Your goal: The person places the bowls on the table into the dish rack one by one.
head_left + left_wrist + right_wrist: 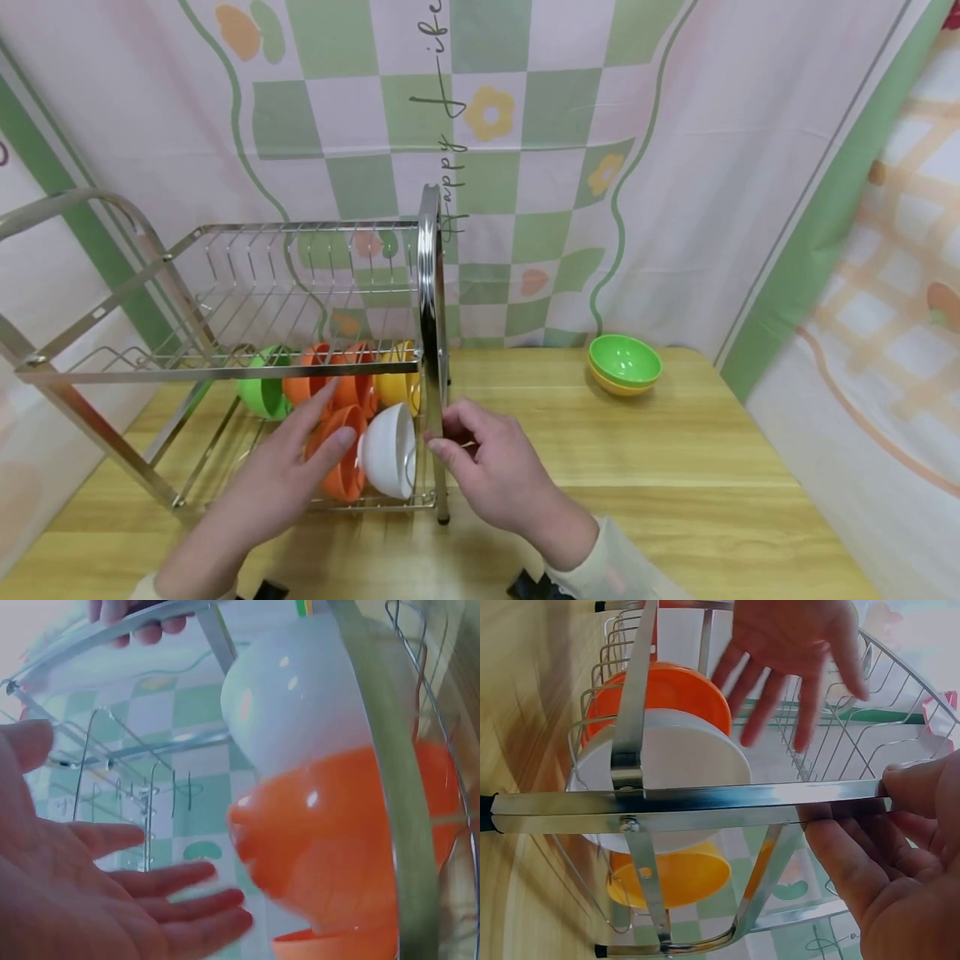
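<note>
A silver two-tier dish rack [430, 283] stands on the table, with bowls tipped on their sides in its lower tier. My right hand [498, 471] grips the rack's front right upright [742, 796] between thumb and fingers. Close by the front row, my left hand [273, 475] is spread with fingers extended and nothing held. A white bowl [387, 450] stands at the right end of that row, against an orange bowl [343, 477]. Behind them are a green bowl [258, 393], two orange bowls and a yellow bowl [397, 388], partly hidden by the upper shelf's rail.
The upper shelf [300, 292] of thin wire overhangs the bowls. To the right, near the table's back edge, a green bowl [626, 358] is nested in a yellow bowl [618, 385]. A patterned curtain [525, 183] hangs behind the wooden table [675, 467].
</note>
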Available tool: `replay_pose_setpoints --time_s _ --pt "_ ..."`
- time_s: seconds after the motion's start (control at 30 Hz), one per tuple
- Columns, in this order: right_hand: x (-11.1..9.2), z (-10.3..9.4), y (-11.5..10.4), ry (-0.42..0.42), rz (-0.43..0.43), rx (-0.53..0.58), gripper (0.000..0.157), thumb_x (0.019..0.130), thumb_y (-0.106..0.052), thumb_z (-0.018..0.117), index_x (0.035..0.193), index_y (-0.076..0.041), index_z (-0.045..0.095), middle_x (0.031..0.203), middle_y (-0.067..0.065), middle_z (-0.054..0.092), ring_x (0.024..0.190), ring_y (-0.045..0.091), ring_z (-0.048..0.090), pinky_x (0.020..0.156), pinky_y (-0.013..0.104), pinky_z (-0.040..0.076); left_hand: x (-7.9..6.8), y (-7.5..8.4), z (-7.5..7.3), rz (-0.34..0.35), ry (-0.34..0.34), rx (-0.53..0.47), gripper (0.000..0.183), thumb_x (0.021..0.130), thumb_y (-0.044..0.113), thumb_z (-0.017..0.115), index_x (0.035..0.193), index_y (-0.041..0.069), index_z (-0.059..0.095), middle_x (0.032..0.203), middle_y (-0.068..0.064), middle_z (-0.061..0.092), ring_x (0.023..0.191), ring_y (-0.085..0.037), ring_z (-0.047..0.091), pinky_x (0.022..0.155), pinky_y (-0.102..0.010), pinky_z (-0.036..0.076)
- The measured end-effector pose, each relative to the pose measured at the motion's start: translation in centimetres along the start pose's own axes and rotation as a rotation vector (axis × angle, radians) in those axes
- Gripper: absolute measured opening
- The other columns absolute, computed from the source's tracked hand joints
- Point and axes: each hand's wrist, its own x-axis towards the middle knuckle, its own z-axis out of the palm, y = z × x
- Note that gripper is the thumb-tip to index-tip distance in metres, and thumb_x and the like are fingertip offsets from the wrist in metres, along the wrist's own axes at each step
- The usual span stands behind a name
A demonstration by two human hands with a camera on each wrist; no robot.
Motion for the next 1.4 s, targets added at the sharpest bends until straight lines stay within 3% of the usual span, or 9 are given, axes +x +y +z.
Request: replay_pose_setpoints --time_s 0.2,0.4,0.63,0.87,0.97,1.13,1.2,1.4 --pt "-0.1 -0.2 0.0 0.007 0.014 -0.061 0.005 0.097 -0.018 0.067 0.101 -0.014 0.067 0.092 -0.011 0.066 0.079 0.007 0.064 0.069 0.026 0.057 -0.1 0.6 0.7 0.169 0.025 -0.238 0.053 0.107 0.035 0.048 0.156 0.032 0.029 0.149 -0.005 0.047 0.131 -0.035 0.047 0.097 -0.061 0.044" --pt "-0.2 -1.1 0.2 -0.064 0.050 -0.124 0.013 0.098 -0.024 0.066 0.107 -0.015 0.070 0.100 -0.010 0.066 0.088 0.008 0.065 0.076 0.026 0.056 0.1 1.2 0.9 0.324 0.017 -0.364 0.049 0.108 0.017 0.043 0.155 0.029 0.034 0.145 -0.005 0.051 0.130 -0.031 0.049 0.099 -0.058 0.042" --pt "-0.7 -2.8 0.8 -0.108 0.218 -0.037 0.030 0.098 -0.027 0.066 0.125 -0.013 0.065 0.115 -0.005 0.066 0.099 0.011 0.064 0.087 0.031 0.054 0.6 2.1 1.3 0.412 -0.098 -0.566 0.049 0.108 0.008 0.036 0.156 0.017 0.033 0.145 -0.015 0.049 0.132 -0.036 0.046 0.105 -0.031 0.039" --pt "-1.3 -5.0 2.4 -0.057 0.332 -0.024 0.033 0.097 -0.029 0.067 0.126 -0.014 0.064 0.114 -0.002 0.065 0.101 0.015 0.063 0.087 0.036 0.053 0.8 2.6 2.0 0.466 -0.127 -0.685 0.046 0.109 0.013 0.036 0.155 0.015 0.034 0.144 -0.019 0.050 0.129 -0.038 0.049 0.107 -0.032 0.040" --pt "-1.5 -6.1 3.2 -0.027 0.393 0.067 0.034 0.097 -0.025 0.067 0.128 -0.010 0.062 0.115 0.003 0.065 0.103 0.019 0.064 0.088 0.037 0.054 0.9 2.9 2.3 0.500 -0.117 -0.721 0.046 0.109 0.014 0.039 0.155 0.012 0.035 0.143 -0.020 0.051 0.129 -0.037 0.050 0.106 -0.034 0.041" --pt "-1.9 -8.1 4.3 -0.006 0.503 0.424 0.044 0.101 -0.019 0.061 0.137 0.004 0.050 0.126 0.020 0.058 0.114 0.033 0.059 0.094 0.043 0.052 1.0 3.2 2.9 0.519 -0.098 -0.755 0.045 0.107 0.009 0.045 0.152 0.010 0.042 0.142 -0.015 0.054 0.128 -0.035 0.051 0.105 -0.037 0.043" --pt "-2.0 -8.9 4.7 0.016 0.544 0.518 0.048 0.102 -0.020 0.059 0.140 0.006 0.045 0.130 0.023 0.056 0.116 0.035 0.058 0.095 0.046 0.051 1.1 3.4 3.1 0.519 -0.086 -0.748 0.045 0.106 0.007 0.047 0.151 0.010 0.044 0.140 -0.014 0.055 0.126 -0.038 0.052 0.104 -0.039 0.044" --pt "-2.6 -11.8 6.7 0.079 0.607 0.646 0.058 0.104 -0.024 0.054 0.149 0.005 0.032 0.139 0.025 0.050 0.122 0.035 0.055 0.098 0.049 0.048 1.4 4.1 3.6 0.431 -0.075 -0.746 0.049 0.102 0.007 0.056 0.149 0.012 0.047 0.133 -0.017 0.060 0.115 -0.036 0.060 0.098 -0.038 0.049"
